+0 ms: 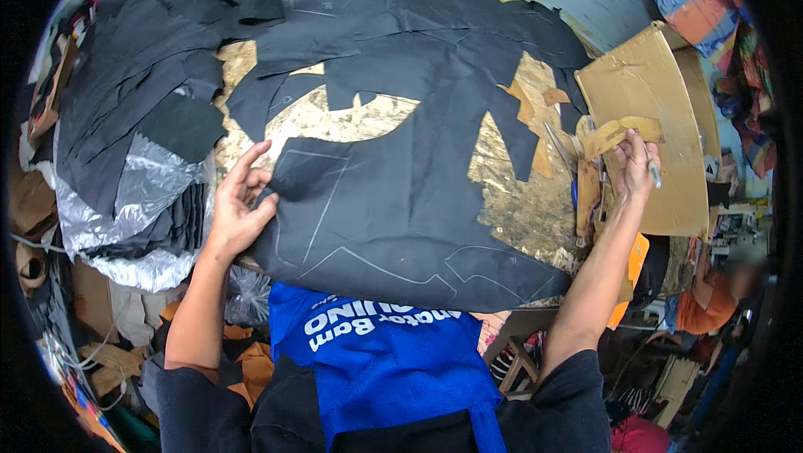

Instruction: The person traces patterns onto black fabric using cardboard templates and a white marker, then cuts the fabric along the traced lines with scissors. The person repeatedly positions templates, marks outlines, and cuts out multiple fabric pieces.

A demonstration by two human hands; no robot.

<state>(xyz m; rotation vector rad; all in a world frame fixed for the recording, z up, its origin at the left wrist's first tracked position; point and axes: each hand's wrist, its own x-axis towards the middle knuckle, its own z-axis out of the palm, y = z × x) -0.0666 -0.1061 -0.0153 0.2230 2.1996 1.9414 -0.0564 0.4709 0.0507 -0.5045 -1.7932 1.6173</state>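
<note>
A large black sheet of leather-like material (385,194) lies in front of me, with pale pattern outlines drawn along its near and left parts. At its left edge is my left hand (238,210), fingers spread and thumb apart, with nothing gripped. Over at the right, my right hand (631,164) is closed on a curved tan pattern template (604,142). A slim silver pen (655,174) also sticks out from the fingers of that hand. More tan templates (588,194) lie just beside it, against a cardboard box.
Black scraps (150,60) are heaped at the far left, above a plastic-wrapped stack (155,227). The worn wooden tabletop (527,210) shows through gaps. An open cardboard box (661,102) stands at the right, next to scissors-like metal (559,142). A person in orange (707,307) sits beyond.
</note>
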